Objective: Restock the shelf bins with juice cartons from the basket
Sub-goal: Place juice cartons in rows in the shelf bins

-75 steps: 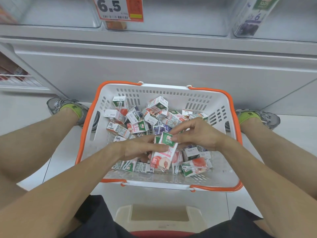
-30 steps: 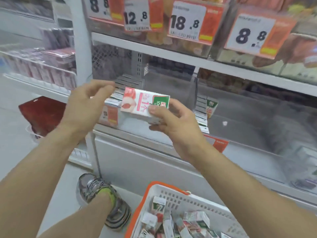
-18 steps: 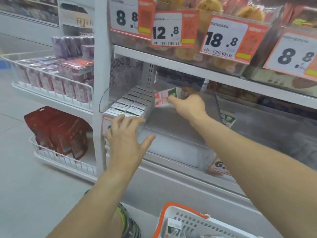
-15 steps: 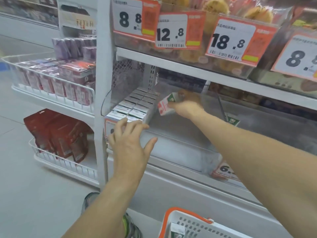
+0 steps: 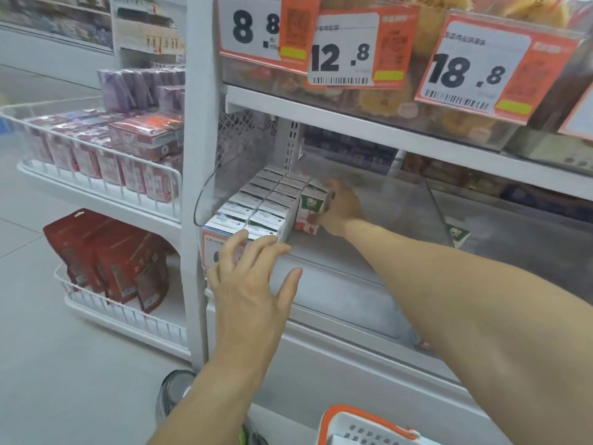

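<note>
Inside the clear shelf bin point(image 5: 430, 200), my right hand point(image 5: 340, 208) grips a pink and white juice carton point(image 5: 309, 208) with a green label, standing upright against two rows of matching cartons point(image 5: 260, 203). My left hand point(image 5: 253, 281) hovers with spread fingers in front of the bin's front wall, fingertips near the front cartons; whether they touch the wall I cannot tell. Only the orange-rimmed corner of the white basket point(image 5: 362, 425) shows at the bottom edge.
A lone green-labelled carton point(image 5: 459, 234) stands in the neighbouring bin to the right. Price tags point(image 5: 343, 49) hang from the shelf above. Left of the white upright are wire racks with pink packs point(image 5: 106, 149) and red pouches point(image 5: 109, 258). My shoe point(image 5: 173, 396) is on the floor.
I lifted the carton from the basket, carried it with the right hand alone into the bin and stood it upright beside the rows. My left hand let go and moved to the bin's front.
</note>
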The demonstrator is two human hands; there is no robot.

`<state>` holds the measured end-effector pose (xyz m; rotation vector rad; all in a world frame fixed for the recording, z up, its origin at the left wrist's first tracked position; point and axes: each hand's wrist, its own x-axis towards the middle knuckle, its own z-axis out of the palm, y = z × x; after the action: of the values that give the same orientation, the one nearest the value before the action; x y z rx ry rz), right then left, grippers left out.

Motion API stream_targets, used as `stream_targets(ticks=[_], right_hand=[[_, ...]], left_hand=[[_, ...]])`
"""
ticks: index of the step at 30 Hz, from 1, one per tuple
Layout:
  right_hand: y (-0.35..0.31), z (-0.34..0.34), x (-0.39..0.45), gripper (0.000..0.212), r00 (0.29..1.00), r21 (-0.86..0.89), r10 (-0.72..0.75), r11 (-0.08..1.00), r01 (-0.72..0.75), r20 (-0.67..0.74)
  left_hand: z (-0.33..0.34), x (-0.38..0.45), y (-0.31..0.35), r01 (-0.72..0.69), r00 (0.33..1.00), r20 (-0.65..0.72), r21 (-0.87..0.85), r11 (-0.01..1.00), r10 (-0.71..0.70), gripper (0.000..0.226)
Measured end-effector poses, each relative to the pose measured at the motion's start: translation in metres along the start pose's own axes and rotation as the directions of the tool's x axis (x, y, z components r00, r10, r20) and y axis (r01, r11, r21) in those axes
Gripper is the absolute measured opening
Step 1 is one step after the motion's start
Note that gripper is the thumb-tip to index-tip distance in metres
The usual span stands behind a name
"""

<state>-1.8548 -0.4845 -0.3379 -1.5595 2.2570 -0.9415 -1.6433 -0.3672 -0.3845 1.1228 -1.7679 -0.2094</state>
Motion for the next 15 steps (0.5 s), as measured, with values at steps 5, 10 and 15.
stream_targets(ticks=[5,10,15], right_hand=[[-0.002,0.007,0.007,0.071,0.997,-0.003,-0.008,1.000,0.007,-0.082],[-0.005,0.009,0.008,0.071,0.998,-0.004,0.007,1.000,-0.007,-0.067],[-0.019,-0.005,-0.004,0.090,0.996,-0.042,0.065,0.997,-0.063,0.053]], left_hand=[[0.000,-0.002,-0.003,-0.010,1.000,-0.003,-0.033,0.999,0.010,0.026],[0.004,-0.004,-0.002,-0.003,1.000,0.013,-0.034,0.999,0.003,0.028],[0.001,-0.004,-0.001,-0.001,1.000,0.028,-0.032,0.999,0.002,0.027]])
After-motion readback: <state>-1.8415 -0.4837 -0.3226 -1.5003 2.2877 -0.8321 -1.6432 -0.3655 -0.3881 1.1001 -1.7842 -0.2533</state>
